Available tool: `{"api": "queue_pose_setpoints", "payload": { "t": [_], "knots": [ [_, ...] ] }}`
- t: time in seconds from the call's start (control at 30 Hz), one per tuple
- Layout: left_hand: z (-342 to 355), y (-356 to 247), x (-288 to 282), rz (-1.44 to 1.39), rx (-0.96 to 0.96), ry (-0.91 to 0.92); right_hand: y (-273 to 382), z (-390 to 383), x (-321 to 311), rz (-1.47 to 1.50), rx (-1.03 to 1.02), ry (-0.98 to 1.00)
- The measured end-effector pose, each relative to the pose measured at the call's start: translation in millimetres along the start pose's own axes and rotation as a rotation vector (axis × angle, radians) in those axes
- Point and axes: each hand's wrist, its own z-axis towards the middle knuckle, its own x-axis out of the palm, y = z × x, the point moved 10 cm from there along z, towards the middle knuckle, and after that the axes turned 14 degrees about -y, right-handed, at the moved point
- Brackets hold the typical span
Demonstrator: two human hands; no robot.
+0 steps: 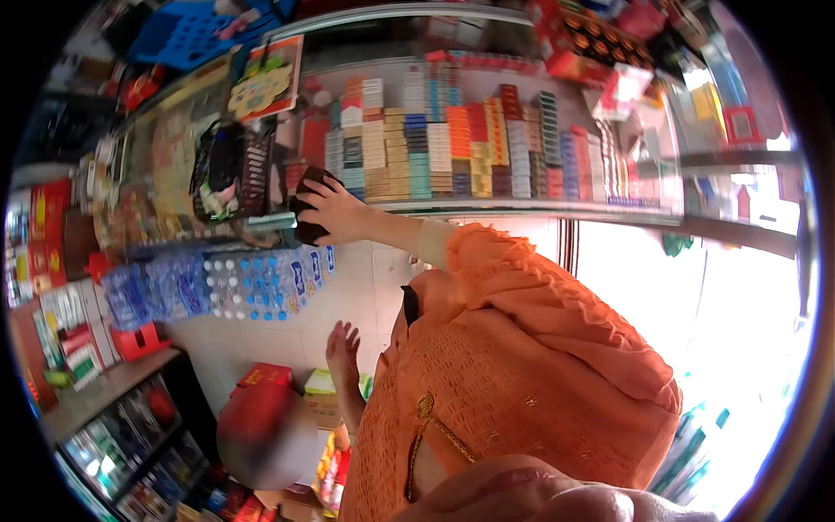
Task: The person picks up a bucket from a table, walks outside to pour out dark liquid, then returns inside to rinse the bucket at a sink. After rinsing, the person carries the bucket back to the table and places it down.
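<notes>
My right arm, in an orange ruffled sleeve, reaches to the left along the front of a glass display case (522, 209). My right hand (335, 210) is closed over a dark brown object (309, 228) at the counter's edge, its fingers spaced across the top. The kind of this object I cannot make out, as my hand covers much of it. Lower down, my left hand (343, 345) is raised with fingers apart, holding nothing. Beside the brown object, on the counter, stands a dark basket-like container (230, 170) with small items.
Several stacks of small coloured boxes (439, 148) fill the glass case. Packs of bottled water (248, 283) stand below the counter at left. A dark shelf unit (122, 435) is at lower left, near a blurred round red-and-white thing (265, 435). A blue basket (191, 35) sits far left.
</notes>
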Motion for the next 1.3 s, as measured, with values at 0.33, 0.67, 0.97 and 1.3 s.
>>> {"api": "queue_pose_setpoints", "payload": {
  "t": [0.33, 0.67, 0.97, 1.3],
  "knots": [
    [3, -76, 152, 0.048, 0.206, 0.161, -113, -264, -283, -0.337, 0.492, -0.256],
    [-106, -33, 424, 0.350, 0.343, 0.613, -250, -519, -523, -1.059, 1.046, -0.721],
    [-209, -15, 700, 0.440, 0.757, 0.800, -192, -283, -336, -0.088, 0.356, -0.229],
    [-200, -14, 752, 0.623, 0.784, 0.782, -251, -279, -363, -0.060, 0.264, -0.170]
  ]
}}
